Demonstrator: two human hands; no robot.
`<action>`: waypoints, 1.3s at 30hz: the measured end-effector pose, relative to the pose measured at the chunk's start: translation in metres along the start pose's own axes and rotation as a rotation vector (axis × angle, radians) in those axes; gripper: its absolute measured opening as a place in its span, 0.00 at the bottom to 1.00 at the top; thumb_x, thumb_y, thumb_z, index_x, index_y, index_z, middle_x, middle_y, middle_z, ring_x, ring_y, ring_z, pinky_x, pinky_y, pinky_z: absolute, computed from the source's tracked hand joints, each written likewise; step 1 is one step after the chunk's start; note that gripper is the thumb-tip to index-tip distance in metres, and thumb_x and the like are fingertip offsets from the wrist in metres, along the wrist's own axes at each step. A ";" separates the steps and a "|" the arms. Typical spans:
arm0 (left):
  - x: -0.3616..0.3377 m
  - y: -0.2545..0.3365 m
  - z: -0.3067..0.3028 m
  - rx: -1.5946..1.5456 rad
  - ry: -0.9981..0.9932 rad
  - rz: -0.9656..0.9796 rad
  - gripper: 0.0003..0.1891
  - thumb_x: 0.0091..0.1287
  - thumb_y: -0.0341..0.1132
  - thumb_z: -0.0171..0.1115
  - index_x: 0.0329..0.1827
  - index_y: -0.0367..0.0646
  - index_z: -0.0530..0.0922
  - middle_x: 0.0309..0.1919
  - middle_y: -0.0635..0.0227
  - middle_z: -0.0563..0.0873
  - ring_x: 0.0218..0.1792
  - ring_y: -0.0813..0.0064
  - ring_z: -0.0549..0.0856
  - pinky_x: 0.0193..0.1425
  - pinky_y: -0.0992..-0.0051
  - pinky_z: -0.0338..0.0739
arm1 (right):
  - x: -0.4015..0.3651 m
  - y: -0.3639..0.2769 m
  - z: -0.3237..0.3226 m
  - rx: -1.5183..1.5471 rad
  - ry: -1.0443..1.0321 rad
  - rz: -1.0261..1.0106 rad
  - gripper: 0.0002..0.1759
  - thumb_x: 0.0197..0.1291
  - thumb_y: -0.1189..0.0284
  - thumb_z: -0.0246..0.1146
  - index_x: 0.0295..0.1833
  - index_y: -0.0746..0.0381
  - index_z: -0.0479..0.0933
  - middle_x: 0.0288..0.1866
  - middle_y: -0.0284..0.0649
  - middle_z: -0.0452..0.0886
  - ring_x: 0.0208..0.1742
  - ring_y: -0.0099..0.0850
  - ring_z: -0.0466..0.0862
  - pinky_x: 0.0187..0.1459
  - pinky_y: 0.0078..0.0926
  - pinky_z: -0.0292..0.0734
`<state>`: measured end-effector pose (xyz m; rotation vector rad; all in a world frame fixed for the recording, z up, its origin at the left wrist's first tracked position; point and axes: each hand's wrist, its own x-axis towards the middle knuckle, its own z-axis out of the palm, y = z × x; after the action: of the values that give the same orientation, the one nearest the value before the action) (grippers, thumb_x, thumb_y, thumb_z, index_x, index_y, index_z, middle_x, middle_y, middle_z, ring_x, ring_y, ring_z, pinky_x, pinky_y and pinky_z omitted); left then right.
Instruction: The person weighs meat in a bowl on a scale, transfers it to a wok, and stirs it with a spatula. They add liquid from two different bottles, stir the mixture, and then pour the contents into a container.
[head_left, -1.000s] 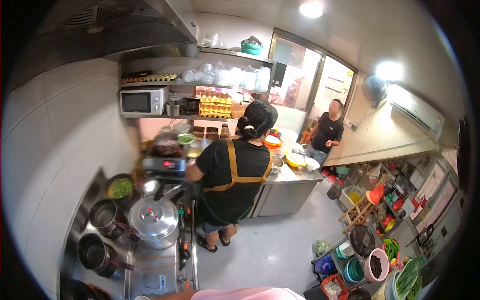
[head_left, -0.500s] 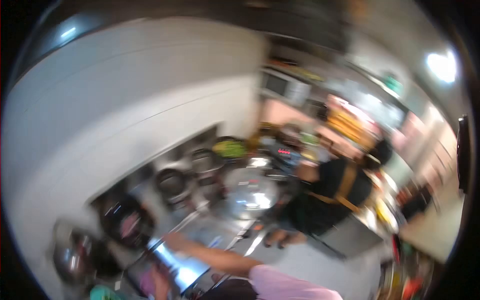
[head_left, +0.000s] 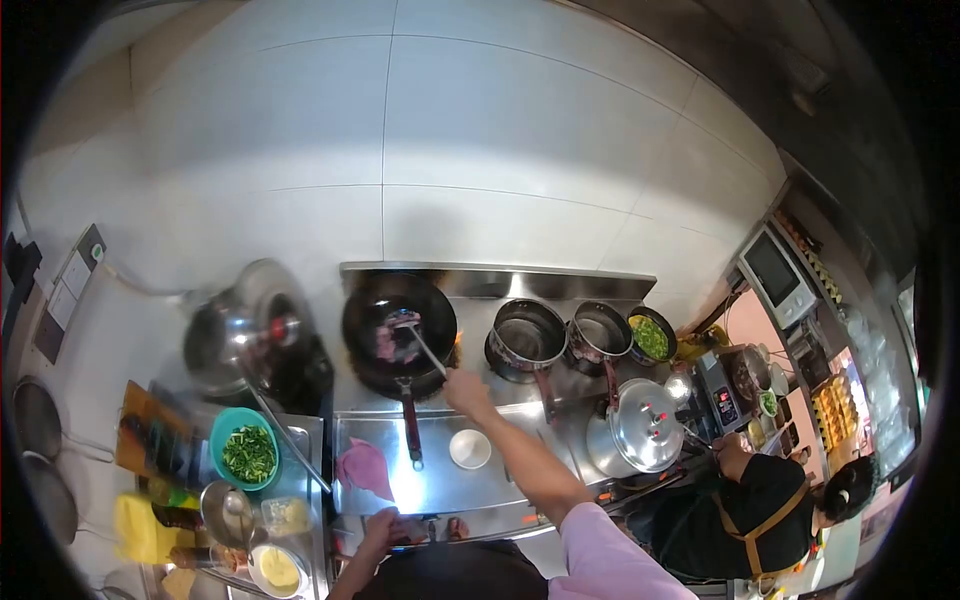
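My right hand is closed round the handle of a spatula, whose blade rests in a dark wok on the stove. Pinkish pieces of meat lie in the wok under the blade. Down at the stove's front edge, beside the control knobs, is my left hand. Its fingers look curled at the front panel, and what they hold, if anything, is too small to make out. A pink cloth and a small white bowl sit on the steel stovetop between my hands.
Two saucepans, a pan of greens and a lidded pot stand right. A co-worker in black works beyond them. Leftward are a teal bowl of chopped greens, a metal ladle and bowls of ingredients.
My view has swung left and steadied from blur. My right hand now holds the spatula in the wok; my left hand is at the stove's front edge.
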<state>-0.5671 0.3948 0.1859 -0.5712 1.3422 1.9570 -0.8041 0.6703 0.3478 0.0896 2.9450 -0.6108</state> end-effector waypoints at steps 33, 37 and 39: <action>0.016 -0.009 -0.037 -0.108 -0.043 0.012 0.16 0.75 0.43 0.55 0.55 0.41 0.75 0.40 0.61 0.85 0.31 0.72 0.86 0.28 0.78 0.81 | -0.008 -0.021 -0.124 -0.413 -0.173 -0.122 0.13 0.54 0.73 0.60 0.44 0.64 0.84 0.44 0.53 0.86 0.49 0.49 0.86 0.48 0.45 0.82; 0.000 0.007 -0.017 -0.063 0.075 0.053 0.15 0.75 0.43 0.55 0.55 0.41 0.75 0.40 0.61 0.85 0.30 0.73 0.85 0.27 0.78 0.80 | -0.039 -0.037 -0.168 -0.496 -0.214 -0.122 0.13 0.55 0.74 0.59 0.44 0.63 0.85 0.44 0.53 0.86 0.49 0.48 0.87 0.48 0.44 0.82; -0.001 0.012 -0.015 -0.067 0.060 0.055 0.16 0.75 0.43 0.55 0.55 0.41 0.75 0.40 0.62 0.85 0.29 0.74 0.85 0.27 0.78 0.80 | -0.038 -0.034 -0.163 -0.497 -0.219 -0.128 0.13 0.55 0.74 0.59 0.44 0.63 0.85 0.44 0.53 0.86 0.48 0.48 0.87 0.48 0.44 0.82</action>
<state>-0.5759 0.3783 0.1887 -0.6355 1.3460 2.0507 -0.7886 0.7032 0.5149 -0.2037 2.8034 0.1063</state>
